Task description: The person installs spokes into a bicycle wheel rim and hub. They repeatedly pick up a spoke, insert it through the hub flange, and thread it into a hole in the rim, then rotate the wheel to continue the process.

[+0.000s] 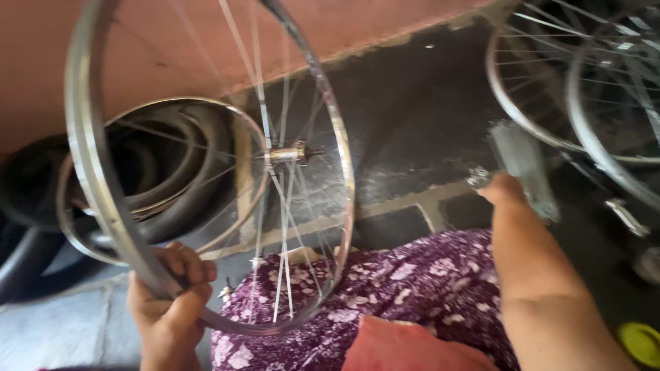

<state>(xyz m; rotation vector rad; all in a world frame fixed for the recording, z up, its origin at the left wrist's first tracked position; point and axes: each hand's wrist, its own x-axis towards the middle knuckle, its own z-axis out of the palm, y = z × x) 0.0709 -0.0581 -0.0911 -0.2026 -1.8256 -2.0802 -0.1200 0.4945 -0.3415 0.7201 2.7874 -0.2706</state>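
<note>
my left hand (pixel 168 299) is closed tight around the rim of the wheel (pixel 206 165), fingers curled over the lower left part of the metal hoop, thumb behind it. my right hand (pixel 504 189) is stretched out ahead and to the right, fingers wrapped on the end of a grey, blurred tool (pixel 522 168); it looks like a brush or a flat block, but i cannot tell which, and the grip itself is smeared by motion, so i can only say the fingers are bent around it, not how firmly.

the wheel stands tilted in front of me, its bottom edge just above my lap, which is covered by purple flowered cloth (pixel 385 288). a red fold of fabric (pixel 405 347) lies nearest me. the hub (pixel 292 152) sits in the middle of the thin spokes, with its axle pointing right.

at the far lower right a small yellow round thing (pixel 641 343) shows on the floor. behind the wheel, to the left, black tyres (pixel 172 185) lie stacked on the dark floor (pixel 412 117), with another bare rim among them. further off to the upper right, more rims (pixel 577 89) with spokes overlap each other. a reddish wall (pixel 172 34) runs across the top.
</note>
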